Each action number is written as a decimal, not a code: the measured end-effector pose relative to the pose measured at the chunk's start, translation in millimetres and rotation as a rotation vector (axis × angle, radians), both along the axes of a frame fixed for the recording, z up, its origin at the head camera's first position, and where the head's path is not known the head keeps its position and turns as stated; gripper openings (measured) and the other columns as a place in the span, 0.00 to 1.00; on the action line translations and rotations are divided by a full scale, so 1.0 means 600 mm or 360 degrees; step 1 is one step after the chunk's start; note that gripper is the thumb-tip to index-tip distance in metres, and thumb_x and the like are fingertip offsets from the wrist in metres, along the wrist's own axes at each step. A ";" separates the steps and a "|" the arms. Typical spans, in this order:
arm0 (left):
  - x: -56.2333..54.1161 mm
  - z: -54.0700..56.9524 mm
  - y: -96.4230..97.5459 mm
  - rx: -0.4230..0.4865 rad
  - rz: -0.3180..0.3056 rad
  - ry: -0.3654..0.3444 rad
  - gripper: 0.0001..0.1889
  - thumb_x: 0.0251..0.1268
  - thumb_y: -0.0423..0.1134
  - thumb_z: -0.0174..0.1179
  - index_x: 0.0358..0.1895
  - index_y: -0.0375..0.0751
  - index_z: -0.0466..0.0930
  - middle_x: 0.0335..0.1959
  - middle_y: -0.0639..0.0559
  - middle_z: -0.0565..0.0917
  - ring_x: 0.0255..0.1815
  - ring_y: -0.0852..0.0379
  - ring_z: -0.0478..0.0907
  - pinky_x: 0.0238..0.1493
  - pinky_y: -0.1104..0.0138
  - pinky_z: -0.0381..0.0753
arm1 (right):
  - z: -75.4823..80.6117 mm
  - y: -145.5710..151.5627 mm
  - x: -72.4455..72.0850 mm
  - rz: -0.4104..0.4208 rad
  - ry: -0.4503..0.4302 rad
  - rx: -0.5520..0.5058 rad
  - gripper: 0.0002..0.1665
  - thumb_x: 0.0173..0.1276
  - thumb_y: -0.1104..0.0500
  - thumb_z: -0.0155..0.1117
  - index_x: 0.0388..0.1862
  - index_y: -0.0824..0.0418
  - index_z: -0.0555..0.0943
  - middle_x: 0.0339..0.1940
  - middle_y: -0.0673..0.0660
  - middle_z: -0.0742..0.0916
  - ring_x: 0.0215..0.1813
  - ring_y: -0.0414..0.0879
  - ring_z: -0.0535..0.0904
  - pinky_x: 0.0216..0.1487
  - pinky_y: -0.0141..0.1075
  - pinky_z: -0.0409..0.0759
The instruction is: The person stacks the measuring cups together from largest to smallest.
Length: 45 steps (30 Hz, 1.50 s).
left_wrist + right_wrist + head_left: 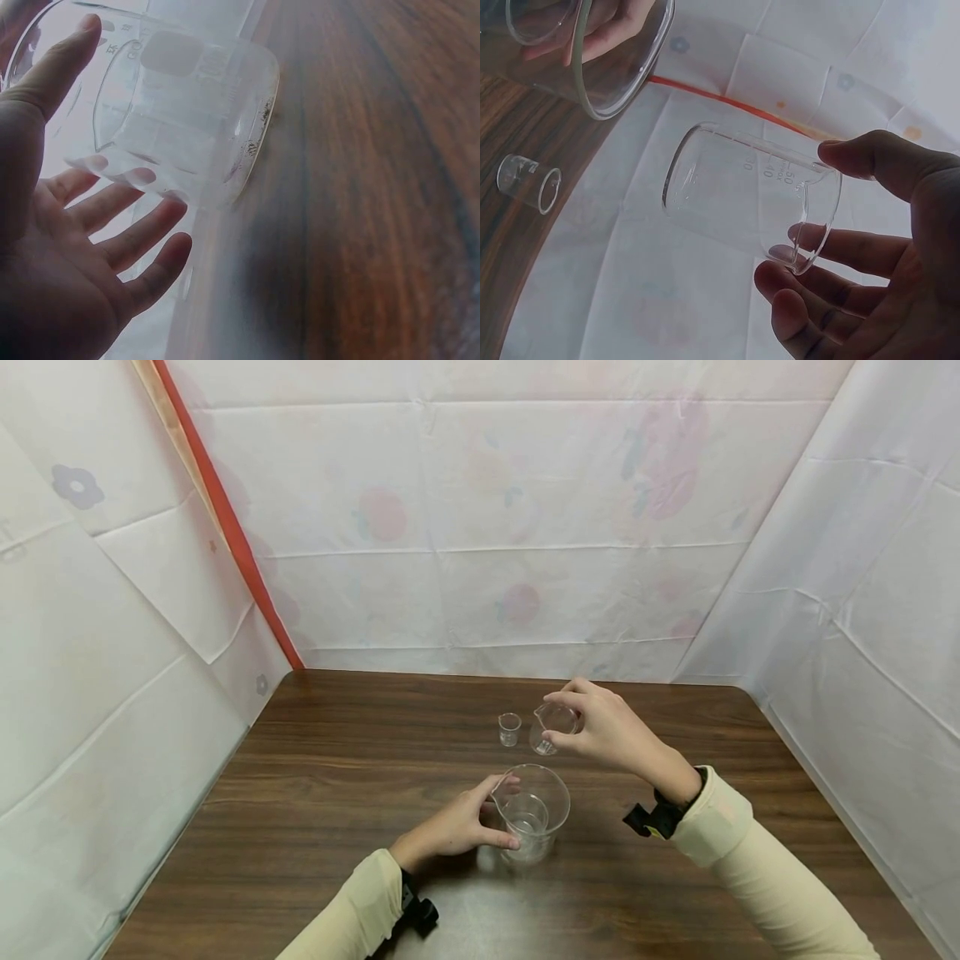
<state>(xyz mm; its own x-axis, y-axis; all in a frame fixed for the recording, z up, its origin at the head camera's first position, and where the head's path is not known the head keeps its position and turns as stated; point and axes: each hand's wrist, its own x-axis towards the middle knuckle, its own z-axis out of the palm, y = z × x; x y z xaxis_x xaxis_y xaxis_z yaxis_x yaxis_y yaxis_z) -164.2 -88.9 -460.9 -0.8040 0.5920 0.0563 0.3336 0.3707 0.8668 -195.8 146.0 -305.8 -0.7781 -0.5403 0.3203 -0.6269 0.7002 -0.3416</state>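
1. White, creased sheets (pixel 480 510) with faint pink and grey prints are hanging behind the work and along both sides, and a red strip (pixel 240 552) is running down the left corner towards the dark wood-grain counter (pixel 337 760).
2. Over that counter, my left hand (pixel 461 822) is curling round the large beaker (pixel 551 785), thumb on the near side and fingers reaching behind the glass. Its mouth is facing up; I cannot tell whether its base is touching the wood.
3. Inside it, the nested beaker (pixel 527 814) is sitting mouth up, so two layers of clear glass are overlapping there.
4. Farther back and to the right, my right hand (pixel 603 727) is pinching the graduated beaker (pixel 739 191) by its rim and holding it up off the counter. Marks reading 30, 40 and 50 are showing on its wall.
5. Just left of that one, the smallest beaker (pixel 509 731) is standing upright on the counter, apart from both hands.
6. Nearer to me, the large beaker is standing in the way, between my body and the smallest beaker, while my right fingers are covering part of the graduated beaker's rim.
7. Cream sleeves (pixel 772 860) are covering my forearms, and black wrist cameras (pixel 658 817) are jutting out beside the cuffs.
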 end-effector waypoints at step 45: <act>-0.003 0.003 -0.001 -0.0063 -0.0030 0.0029 0.44 0.54 0.52 0.72 0.73 0.54 0.59 0.67 0.50 0.75 0.68 0.53 0.71 0.62 0.59 0.76 | 0.003 -0.008 0.032 0.0234 0.0001 0.0083 0.25 0.58 0.54 0.74 0.54 0.61 0.82 0.43 0.55 0.83 0.33 0.38 0.76 0.32 0.28 0.75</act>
<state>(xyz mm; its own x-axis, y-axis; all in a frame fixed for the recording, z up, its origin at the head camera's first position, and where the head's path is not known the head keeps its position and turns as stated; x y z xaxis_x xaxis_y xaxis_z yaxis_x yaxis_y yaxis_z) -165.8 -89.6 -459.2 -0.7917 0.6091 0.0471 0.3566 0.3980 0.8452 -176.6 141.2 -304.2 -0.6892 -0.6642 0.2896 -0.7242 0.6176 -0.3067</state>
